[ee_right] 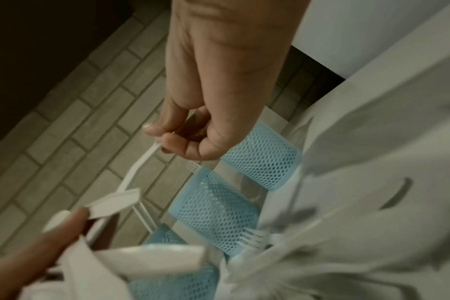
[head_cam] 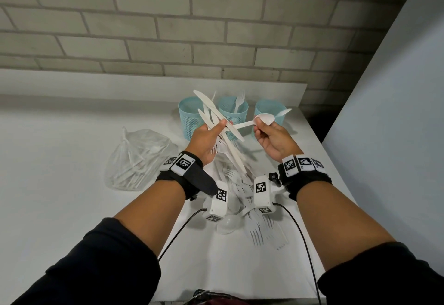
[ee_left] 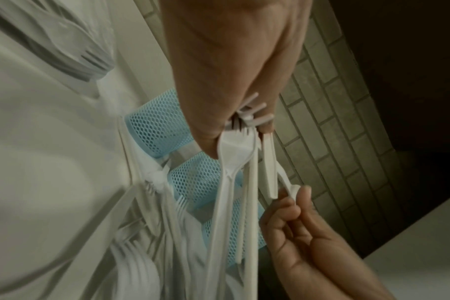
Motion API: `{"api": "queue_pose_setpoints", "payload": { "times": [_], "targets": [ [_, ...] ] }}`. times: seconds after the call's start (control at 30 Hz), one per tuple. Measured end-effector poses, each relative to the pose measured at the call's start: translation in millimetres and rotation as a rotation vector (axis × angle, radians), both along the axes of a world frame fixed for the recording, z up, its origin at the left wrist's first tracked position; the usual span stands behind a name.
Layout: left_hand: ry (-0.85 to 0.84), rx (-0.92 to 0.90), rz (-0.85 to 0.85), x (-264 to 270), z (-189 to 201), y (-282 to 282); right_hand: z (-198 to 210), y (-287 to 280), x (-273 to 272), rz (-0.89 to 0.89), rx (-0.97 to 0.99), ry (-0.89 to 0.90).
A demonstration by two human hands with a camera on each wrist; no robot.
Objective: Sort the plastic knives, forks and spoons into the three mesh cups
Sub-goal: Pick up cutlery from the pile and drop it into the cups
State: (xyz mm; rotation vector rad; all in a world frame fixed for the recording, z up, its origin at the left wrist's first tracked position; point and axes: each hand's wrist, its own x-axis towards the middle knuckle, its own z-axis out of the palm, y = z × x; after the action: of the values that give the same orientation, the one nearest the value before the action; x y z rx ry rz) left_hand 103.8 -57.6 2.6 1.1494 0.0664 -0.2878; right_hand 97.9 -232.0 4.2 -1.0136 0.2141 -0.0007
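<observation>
My left hand [head_cam: 217,127] grips a fanned bundle of white plastic knives and forks [head_cam: 211,110], raised in front of the cups. My right hand [head_cam: 258,124] pinches a white spoon [head_cam: 264,119] near its bowl, and the spoon's handle reaches into the bundle. Three blue mesh cups stand at the back: the left cup [head_cam: 187,117], the middle cup [head_cam: 234,117] with a fork [head_cam: 239,103] in it, and the right cup [head_cam: 264,109] with a spoon [head_cam: 284,112]. In the left wrist view my left hand [ee_left: 231,91] clamps fork heads and handles [ee_left: 229,154]. My right hand [ee_right: 193,132] holds the thin spoon handle [ee_right: 141,162].
A loose pile of white cutlery [head_cam: 242,199] lies on the white table [head_cam: 72,184] under my wrists. A clear plastic bag of cutlery [head_cam: 137,158] sits to the left. A brick wall runs behind the cups, and a white panel stands on the right.
</observation>
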Motion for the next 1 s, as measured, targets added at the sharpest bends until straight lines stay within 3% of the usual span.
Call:
{"api": "queue_pose_setpoints", "payload": {
  "times": [0.23, 0.43, 0.67, 0.83, 1.0],
  "targets": [
    [0.001, 0.022, 0.008, -1.4, -1.6, -3.7, 17.0, 16.8, 3.0, 0.078, -0.066, -0.03],
    [-0.01, 0.085, -0.037, -2.2, 1.0, 0.8, 31.8, 28.7, 7.7, -0.124, 0.043, -0.106],
    [-0.018, 0.089, -0.136, -4.8, 4.2, 4.0, 39.5, 30.3, 12.6, -0.171, 0.04, -0.148],
    [0.043, 0.035, -0.084, 1.0, 1.9, 16.9, 34.2, 20.8, 14.6, -0.048, -0.139, 0.01],
    [0.07, -0.02, -0.068, 0.8, 0.8, 16.8, 23.5, 21.8, 9.9, 0.059, -0.121, 0.131]
  ]
}}
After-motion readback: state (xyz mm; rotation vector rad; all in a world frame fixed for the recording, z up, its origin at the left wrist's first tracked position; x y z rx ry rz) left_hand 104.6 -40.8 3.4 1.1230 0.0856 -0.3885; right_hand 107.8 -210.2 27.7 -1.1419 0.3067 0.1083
